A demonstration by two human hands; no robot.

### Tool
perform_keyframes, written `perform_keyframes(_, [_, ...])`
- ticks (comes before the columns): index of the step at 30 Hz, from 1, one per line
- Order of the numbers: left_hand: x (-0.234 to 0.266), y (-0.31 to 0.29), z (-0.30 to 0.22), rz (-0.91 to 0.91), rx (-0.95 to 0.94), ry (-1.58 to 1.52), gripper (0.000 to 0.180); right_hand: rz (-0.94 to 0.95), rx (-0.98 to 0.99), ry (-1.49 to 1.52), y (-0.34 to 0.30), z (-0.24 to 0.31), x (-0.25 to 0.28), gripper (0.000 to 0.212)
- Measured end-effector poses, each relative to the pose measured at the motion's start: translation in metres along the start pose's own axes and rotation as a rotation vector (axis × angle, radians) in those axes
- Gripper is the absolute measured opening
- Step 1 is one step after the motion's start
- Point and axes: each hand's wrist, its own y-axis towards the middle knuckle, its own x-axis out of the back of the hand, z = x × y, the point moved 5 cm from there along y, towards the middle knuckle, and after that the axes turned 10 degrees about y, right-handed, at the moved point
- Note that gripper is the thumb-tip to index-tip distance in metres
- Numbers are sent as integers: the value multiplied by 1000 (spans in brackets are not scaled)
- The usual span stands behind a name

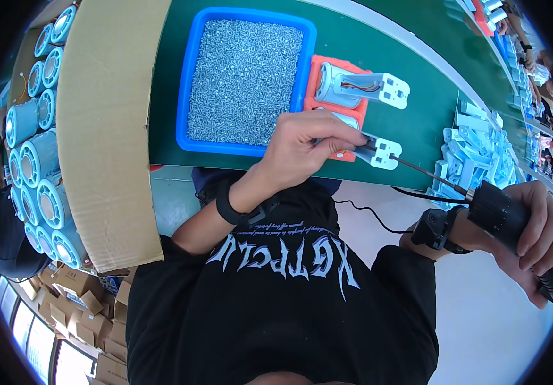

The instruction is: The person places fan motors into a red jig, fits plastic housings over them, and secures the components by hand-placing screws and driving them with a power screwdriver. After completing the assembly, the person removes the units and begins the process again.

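- The green table [417, 90] lies beneath the blue tray [184, 90] and reaches well past it to the right.
- A tall cardboard panel [111, 128] stands just left of the tray, near it.
- Pale blue cylinders [50, 204] with round ends lie stacked farther left of the tray, beyond the panel.
- A loose heap of pale, moulded parts [475, 151] sits well to the tray's right.
- The right hand [536, 224], far to the right of the tray and lower than it, is wrapped round a black power screwdriver [497, 212].
- The left hand [302, 141] overlaps the tray's lower right corner, thumb and forefinger brought together at the near bracket; what they pinch is hidden.
- The red holder [360, 128] is just right of the tray, partly covered by the left hand.
- The far bracket unit [353, 86], a cylinder with a white arm and coloured wires, rests in the holder's upper part, right of the tray.
- The near bracket [385, 154], white, points away from the tray, right of its lower corner; the screwdriver's thin shaft [427, 171] meets its end.
- Small silver screws [244, 80] fill the tray.
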Motion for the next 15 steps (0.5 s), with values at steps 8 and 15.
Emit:
perform_keyframes(8, [4,-4,-29,-125,-535,435,17,43,-58,-29,2,-15,-8,33])
perform_keyframes(15, [63,-6,-25,-149,-147,1032,14,318,-295,-84,8,-45,-23,29])
